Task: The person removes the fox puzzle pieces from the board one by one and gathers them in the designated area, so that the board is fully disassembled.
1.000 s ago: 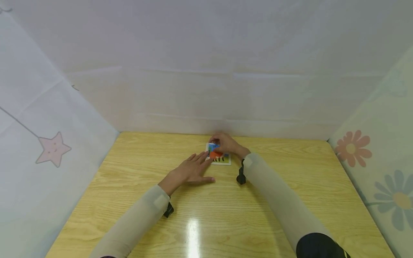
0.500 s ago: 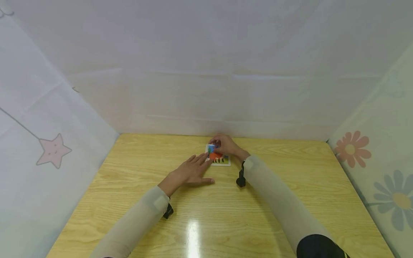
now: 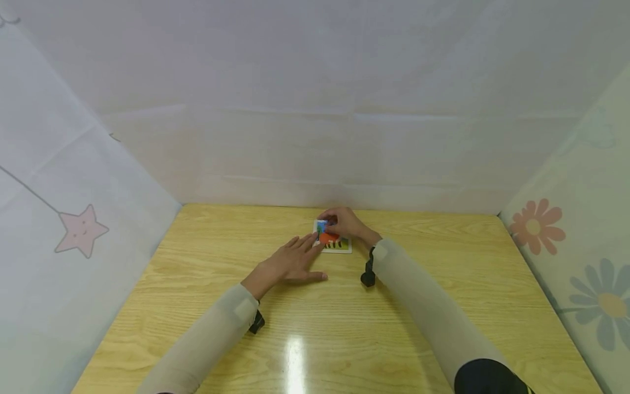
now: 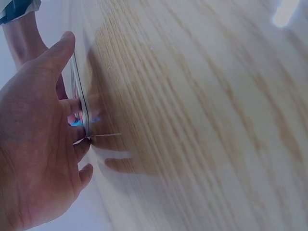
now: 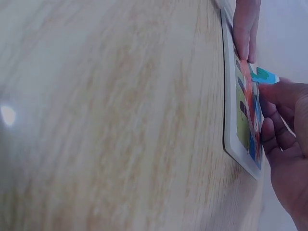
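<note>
A small picture puzzle in a white frame (image 5: 230, 120) lies flat near the table's back edge, its picture red, blue and yellow-green. My left hand (image 3: 291, 260) is spread beside it, with straight fingertips resting on its left part and the thumb out over the table. From the far right side my right hand (image 3: 346, 223) reaches over the board. In the right wrist view, its thumb and finger pinch a blue-and-green puzzle piece (image 5: 265, 76), tilted up from the picture. Part of the picture is hidden under both hands.
The wooden table (image 3: 206, 235) meets a pale cloth backdrop (image 3: 275, 153) just behind the board. Cloth side walls stand left and right, printed with a pink star (image 3: 81, 230) and flowers (image 3: 538, 226). A black wrist strap (image 3: 368, 273) sits on the right arm.
Both hands and the board stay almost where they were. The view has shifted very slightly.
</note>
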`<control>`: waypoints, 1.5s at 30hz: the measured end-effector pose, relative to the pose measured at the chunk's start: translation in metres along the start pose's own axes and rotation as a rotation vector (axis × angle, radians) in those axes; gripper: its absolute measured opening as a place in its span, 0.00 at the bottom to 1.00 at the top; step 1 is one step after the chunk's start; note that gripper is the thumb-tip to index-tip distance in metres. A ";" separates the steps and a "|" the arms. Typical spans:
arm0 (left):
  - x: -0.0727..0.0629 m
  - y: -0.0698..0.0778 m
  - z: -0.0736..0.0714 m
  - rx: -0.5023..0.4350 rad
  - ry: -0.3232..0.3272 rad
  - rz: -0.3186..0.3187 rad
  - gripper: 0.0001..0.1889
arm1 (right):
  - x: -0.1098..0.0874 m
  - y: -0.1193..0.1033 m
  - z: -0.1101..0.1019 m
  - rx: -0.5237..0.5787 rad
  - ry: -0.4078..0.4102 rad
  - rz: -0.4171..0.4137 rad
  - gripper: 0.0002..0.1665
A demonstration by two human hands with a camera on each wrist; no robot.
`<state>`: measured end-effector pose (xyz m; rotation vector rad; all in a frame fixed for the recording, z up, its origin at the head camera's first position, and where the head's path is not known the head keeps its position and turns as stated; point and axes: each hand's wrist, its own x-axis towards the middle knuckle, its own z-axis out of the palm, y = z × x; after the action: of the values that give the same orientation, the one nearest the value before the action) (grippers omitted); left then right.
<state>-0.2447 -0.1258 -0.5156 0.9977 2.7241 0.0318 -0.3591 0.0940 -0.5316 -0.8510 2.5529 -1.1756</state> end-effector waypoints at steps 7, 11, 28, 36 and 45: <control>-0.001 0.003 -0.002 0.002 -0.010 -0.007 0.51 | -0.002 0.000 0.000 0.022 0.006 0.014 0.21; -0.002 0.004 -0.002 -0.014 -0.008 -0.013 0.51 | -0.005 0.001 0.000 0.042 0.034 0.036 0.21; -0.001 0.003 -0.001 0.006 -0.009 -0.022 0.52 | -0.021 -0.002 -0.016 0.181 0.033 0.001 0.22; -0.001 0.003 0.000 0.001 -0.018 -0.026 0.52 | -0.030 0.005 -0.027 0.180 0.008 -0.009 0.23; -0.002 0.003 -0.001 -0.010 -0.005 -0.013 0.50 | -0.046 0.011 -0.040 0.154 0.029 0.016 0.22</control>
<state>-0.2419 -0.1250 -0.5137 0.9768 2.7234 0.0404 -0.3423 0.1516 -0.5156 -0.7819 2.4478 -1.3679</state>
